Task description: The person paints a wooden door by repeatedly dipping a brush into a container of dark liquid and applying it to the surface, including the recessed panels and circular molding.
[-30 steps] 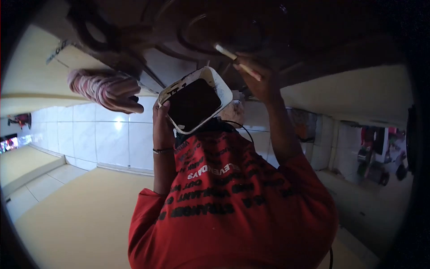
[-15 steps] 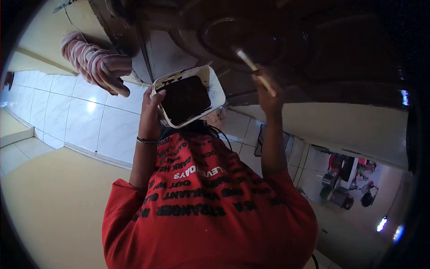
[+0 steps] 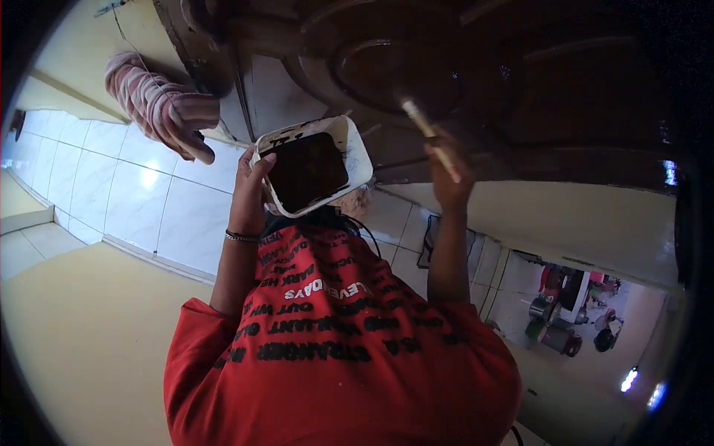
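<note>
Upper middle of frame: white tub [image 3: 361,159], left hand [image 3: 249,186] clasping its left edge.
Right hand [image 3: 450,175]: gripping brush [image 3: 428,134] against door [image 3: 535,89], just right of tub.

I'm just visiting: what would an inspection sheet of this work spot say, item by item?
Surface: dark, glossy carved wooden door.
Job's things: white tub of dark liquid; brush, tip at the door's round carving.
Clutter: striped cloth hanging beside the door.
Grips: left hand holds the tub; right hand holds the brush.
Cables: dark cord at the red shirt.
Surroundings: white tiled wall; pots far off.
</note>
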Tool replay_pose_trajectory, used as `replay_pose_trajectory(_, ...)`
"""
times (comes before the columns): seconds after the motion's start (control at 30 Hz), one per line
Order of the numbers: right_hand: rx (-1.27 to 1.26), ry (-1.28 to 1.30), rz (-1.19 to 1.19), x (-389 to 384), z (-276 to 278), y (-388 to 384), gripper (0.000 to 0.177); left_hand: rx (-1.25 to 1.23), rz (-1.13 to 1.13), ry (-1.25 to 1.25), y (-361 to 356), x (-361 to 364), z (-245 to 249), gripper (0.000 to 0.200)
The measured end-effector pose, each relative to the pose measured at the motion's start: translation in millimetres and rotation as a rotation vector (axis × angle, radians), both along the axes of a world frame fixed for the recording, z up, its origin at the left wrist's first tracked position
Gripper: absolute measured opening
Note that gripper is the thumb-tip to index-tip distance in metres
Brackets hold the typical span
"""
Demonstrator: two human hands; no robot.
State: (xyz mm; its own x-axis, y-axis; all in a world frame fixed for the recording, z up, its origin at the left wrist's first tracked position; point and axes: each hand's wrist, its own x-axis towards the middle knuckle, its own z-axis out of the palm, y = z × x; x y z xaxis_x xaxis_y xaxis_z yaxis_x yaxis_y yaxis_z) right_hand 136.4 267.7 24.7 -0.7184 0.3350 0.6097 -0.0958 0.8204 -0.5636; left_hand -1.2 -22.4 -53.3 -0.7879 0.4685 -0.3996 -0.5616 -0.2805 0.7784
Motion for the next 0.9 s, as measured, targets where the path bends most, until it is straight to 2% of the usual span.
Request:
replay_pose_trajectory(0.03, 0.027, -0.123, 0.025, 1, -9, 0, 0.022, 0.012, 0.001, -0.004, 1, 0, 0, 0.068)
replay_pose_trajectory(0.17, -0.047, -0.251, -0.077, -2, -27, 16, 0.022, 0.006, -0.004, -0.022, 3, 2, 2, 0.068)
replay_pose_trajectory(0.23, 0.052, -0.121, -0.08, 0, -18, 26, 0.022, -0.008, -0.005, -0.007, 2, 1, -3, 0.068)
replay_pose_trajectory(0.27, 0.05, -0.12, -0.079, 3, -13, 28, 0.022, -0.02, -0.012, 0.002, 2, 2, -5, 0.068)
replay_pose_trajectory(0.33, 0.004, 0.09, -0.038, 6, 17, 22, 0.022, -0.003, -0.009, 0.004, 7, 4, -3, 0.068)
replay_pose_trajectory(0.37, 0.001, 0.091, -0.039, 9, 21, 19, 0.022, 0.012, -0.005, 0.005, 8, 4, -3, 0.068)
replay_pose_trajectory(0.47, 0.044, 0.04, -0.013, 7, 18, 14, 0.024, 0.013, -0.012, 0.005, 8, 4, -4, 0.068)
replay_pose_trajectory(0.53, 0.041, -0.155, 0.035, -1, -5, 11, 0.025, 0.019, -0.025, 0.002, 8, 2, -11, 0.068)
replay_pose_trajectory(0.6, -0.033, -0.207, -0.008, -5, -28, 16, 0.024, 0.023, -0.041, -0.003, 9, 4, -10, 0.068)
replay_pose_trajectory(0.7, -0.019, -0.153, -0.009, -10, -29, 29, 0.024, -0.021, 0.014, -0.019, 12, 6, -4, 0.067)
replay_pose_trajectory(0.8, 0.035, -0.008, -0.01, -4, -6, 33, 0.023, -0.012, 0.011, -0.016, 12, 5, -13, 0.067)
replay_pose_trajectory(0.87, -0.038, 0.18, 0.027, -2, 12, 29, 0.02, 0.031, 0.001, -0.011, 13, 5, -15, 0.065)
replay_pose_trajectory(0.9, -0.036, 0.18, 0.028, 0, 15, 25, 0.02, 0.033, 0.001, -0.011, 15, 6, -14, 0.065)
